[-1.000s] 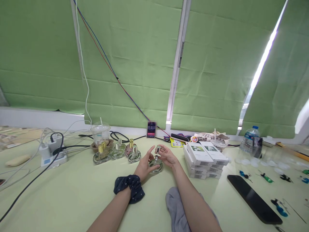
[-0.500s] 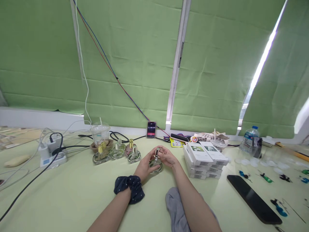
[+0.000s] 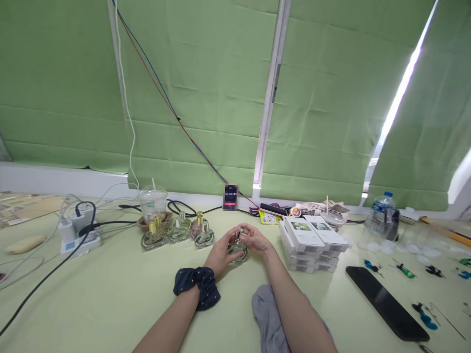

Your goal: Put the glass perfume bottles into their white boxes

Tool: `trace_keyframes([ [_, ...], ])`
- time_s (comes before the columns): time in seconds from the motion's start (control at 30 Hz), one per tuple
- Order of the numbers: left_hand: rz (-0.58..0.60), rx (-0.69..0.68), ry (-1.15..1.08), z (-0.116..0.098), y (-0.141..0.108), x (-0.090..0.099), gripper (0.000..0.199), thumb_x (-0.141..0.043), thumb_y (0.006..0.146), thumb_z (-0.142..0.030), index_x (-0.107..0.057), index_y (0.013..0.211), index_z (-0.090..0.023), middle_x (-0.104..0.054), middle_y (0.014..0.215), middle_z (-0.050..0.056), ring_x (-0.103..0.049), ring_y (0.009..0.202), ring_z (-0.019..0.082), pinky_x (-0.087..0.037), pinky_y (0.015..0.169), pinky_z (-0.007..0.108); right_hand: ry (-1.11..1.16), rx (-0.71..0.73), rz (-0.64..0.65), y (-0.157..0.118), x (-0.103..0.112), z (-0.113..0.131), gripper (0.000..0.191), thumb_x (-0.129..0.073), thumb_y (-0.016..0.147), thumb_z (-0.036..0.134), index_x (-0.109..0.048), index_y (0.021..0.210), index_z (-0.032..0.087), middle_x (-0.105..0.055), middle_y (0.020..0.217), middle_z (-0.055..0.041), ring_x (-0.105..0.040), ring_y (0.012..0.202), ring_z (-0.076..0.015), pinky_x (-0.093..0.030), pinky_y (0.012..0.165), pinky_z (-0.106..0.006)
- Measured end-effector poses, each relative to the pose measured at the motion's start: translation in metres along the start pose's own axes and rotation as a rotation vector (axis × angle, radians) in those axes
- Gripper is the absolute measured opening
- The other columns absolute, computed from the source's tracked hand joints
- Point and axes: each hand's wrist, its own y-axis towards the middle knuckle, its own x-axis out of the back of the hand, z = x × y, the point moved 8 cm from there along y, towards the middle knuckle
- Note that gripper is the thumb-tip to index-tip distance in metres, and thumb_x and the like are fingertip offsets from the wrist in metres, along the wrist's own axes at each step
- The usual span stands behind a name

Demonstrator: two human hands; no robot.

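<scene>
A clear glass bottle (image 3: pixel 238 254) with a shiny silver top stands upright on the pale green table (image 3: pixel 147 299), between my two hands. My left hand (image 3: pixel 221 255) is wrapped round the bottle's left side, its thumb across the front. My right hand (image 3: pixel 256 240) has its fingers at the silver top from the right. Further left stand several similar bottles (image 3: pixel 204 238), some with gold caps and some with silver ones.
White boxes (image 3: pixel 305 235) are stacked right of my hands. A black phone-like slab (image 3: pixel 386 304) and small coloured pieces lie at the right. Grey cloth (image 3: pixel 268 318) is under my right forearm. A power strip (image 3: pixel 81 242), cables and a plastic cup (image 3: pixel 152 203) are at left.
The silver top sits slightly lower between my fingers. My right hand has shifted down a little with it; my left hand holds its place on the bottle.
</scene>
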Motion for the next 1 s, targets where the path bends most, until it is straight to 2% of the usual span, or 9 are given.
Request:
trace_keyframes([
  [0.3,0.002,0.022,0.052,0.001,0.000,-0.001,0.055,-0.068,0.072,-0.025,-0.046,0.122,-0.024,-0.064,0.100,0.002,-0.061,0.087,0.019,-0.047,0.082,0.032,-0.040,-0.029,0.025,-0.001,0.001,-0.004,0.055,-0.088,0.047,0.023,-0.060,0.094,0.017,-0.064,0.087,-0.0013,-0.064,0.081,-0.0151,-0.047,0.077,-0.027],
  [0.63,-0.002,0.014,0.054,-0.002,0.001,0.001,0.048,-0.068,0.072,-0.025,-0.051,0.116,-0.024,-0.064,0.097,0.002,-0.061,0.086,0.019,-0.047,0.082,0.033,-0.033,-0.047,0.036,-0.004,-0.002,-0.003,0.054,-0.088,0.047,0.020,-0.060,0.093,0.017,-0.065,0.088,-0.0011,-0.065,0.084,-0.0156,-0.047,0.080,-0.028],
  [1.0,-0.011,0.025,0.019,0.008,0.000,0.000,0.046,-0.070,0.072,-0.027,-0.051,0.114,-0.025,-0.063,0.089,0.000,-0.060,0.082,0.019,-0.046,0.079,0.032,-0.031,-0.048,0.032,-0.003,-0.002,-0.004,0.055,-0.088,0.047,0.020,-0.060,0.094,0.017,-0.065,0.088,-0.0012,-0.065,0.083,-0.0151,-0.046,0.079,-0.027],
])
